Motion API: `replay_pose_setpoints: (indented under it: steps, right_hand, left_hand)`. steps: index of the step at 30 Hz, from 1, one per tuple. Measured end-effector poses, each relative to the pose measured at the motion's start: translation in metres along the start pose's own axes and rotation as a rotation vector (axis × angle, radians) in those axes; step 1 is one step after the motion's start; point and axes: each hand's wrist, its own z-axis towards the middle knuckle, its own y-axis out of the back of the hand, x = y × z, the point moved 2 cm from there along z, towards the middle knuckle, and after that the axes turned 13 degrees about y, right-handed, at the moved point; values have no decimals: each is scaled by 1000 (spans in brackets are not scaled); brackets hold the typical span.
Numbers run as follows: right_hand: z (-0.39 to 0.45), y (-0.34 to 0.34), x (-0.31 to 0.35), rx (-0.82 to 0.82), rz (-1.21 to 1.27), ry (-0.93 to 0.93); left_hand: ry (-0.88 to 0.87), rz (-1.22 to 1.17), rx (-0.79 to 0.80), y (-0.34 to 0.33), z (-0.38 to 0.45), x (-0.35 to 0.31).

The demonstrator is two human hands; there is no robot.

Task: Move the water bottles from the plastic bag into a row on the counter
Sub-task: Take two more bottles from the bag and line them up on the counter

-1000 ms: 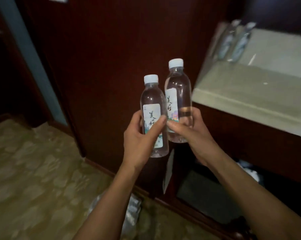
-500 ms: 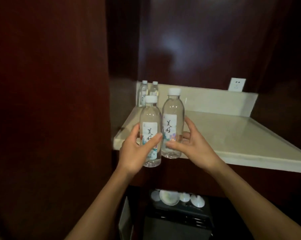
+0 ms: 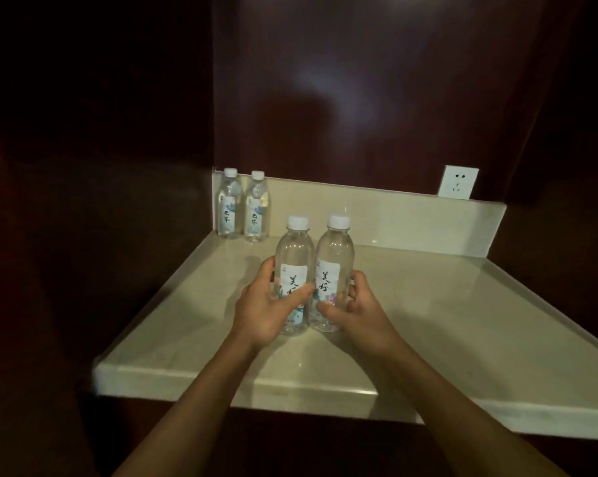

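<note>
Hands [image 3: 260,306] round two clear ribbed plastic bottles [image 3: 292,270] over glossy counter [image 3: 462,321].

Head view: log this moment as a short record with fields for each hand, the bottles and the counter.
left hand: left hand grips the left held bottle, upright
right hand: right hand grips the right held bottle, upright
held bottles: side by side above the counter; whether their bases touch it cannot be told
placed bottles: far left bottle and its neighbour stand in the back left corner
caps: white, all on
wall: socket above the backsplash
</note>
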Motion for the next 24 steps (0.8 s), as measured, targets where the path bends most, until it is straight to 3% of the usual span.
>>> replay_pose_setpoints:
  steps: [3, 8, 12, 16, 21, 24]
  right_hand:
    - [32, 13, -23, -13, -16, -22]
    - [85, 30, -46, 68, -244, -45]
    - [114, 39, -58, 86, -362, -14]
    - [125, 37, -60, 108, -460, 16]
    - [148, 33, -63, 110, -559, 22]
    - [156, 35, -73, 105, -524, 19]
  left_hand:
    - [-5, 36, -31, -12, 32, 5]
    - [-68, 292, -178, -35, 70, 2]
    - [-6, 333, -180, -44, 93, 6]
    - [82, 401, -279, -51, 110, 22]
    - [147, 327, -295, -60, 131, 14]
    - [132, 470, -303, -65, 147, 12]
